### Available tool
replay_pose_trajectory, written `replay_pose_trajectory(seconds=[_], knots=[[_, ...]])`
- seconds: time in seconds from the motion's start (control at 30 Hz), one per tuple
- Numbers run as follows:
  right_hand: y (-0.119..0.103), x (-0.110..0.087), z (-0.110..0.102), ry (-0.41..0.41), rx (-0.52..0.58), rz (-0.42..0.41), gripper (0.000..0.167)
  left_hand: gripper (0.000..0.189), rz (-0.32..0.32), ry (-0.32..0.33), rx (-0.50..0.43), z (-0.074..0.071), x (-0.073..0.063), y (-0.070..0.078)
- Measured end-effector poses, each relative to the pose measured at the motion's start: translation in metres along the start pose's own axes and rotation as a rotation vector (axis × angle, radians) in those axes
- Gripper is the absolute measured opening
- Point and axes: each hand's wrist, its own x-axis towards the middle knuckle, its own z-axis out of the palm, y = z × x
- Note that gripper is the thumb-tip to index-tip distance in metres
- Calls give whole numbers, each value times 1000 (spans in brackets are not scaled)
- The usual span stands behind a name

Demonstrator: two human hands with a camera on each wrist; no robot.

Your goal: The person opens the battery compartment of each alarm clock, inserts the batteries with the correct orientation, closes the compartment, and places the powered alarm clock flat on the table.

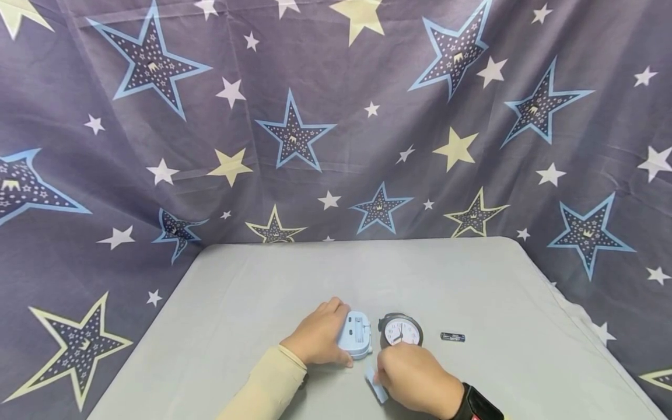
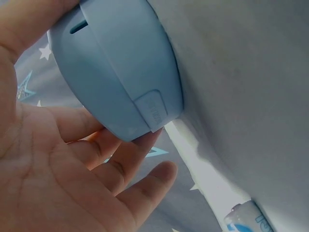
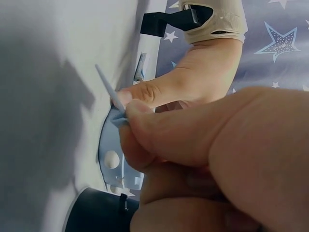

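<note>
A light blue alarm clock (image 1: 347, 344) lies back-up on the table, its battery slot uncovered. My left hand (image 1: 319, 333) holds it from the left, thumb at the near side and fingers at the far side. In the left wrist view the clock's blue side (image 2: 120, 63) shows close to the palm. My right hand (image 1: 415, 376) pinches a small light blue battery cover (image 1: 375, 386) between thumb and forefinger, just in front of the clock. The right wrist view shows the cover (image 3: 109, 87) edge-on, overlapping the clock's back (image 3: 110, 140).
A black alarm clock (image 1: 401, 331) with a white dial lies just beyond my right hand, partly hidden by it. Farther right is a dark battery (image 1: 452, 336). A white-and-blue battery (image 2: 247, 217) shows at the left wrist view's lower edge. Star-printed cloth (image 1: 336, 151) hangs behind the table.
</note>
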Motion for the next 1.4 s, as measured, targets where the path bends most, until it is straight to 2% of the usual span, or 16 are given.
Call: replay_pose_trajectory(seconds=[0.63, 1.4], knots=[[3, 0, 9, -47, 44, 25, 15, 108, -3, -4, 12, 1, 1, -1], [4, 0, 14, -50, 8, 68, 20, 109, 1, -12, 15, 1, 1, -1]])
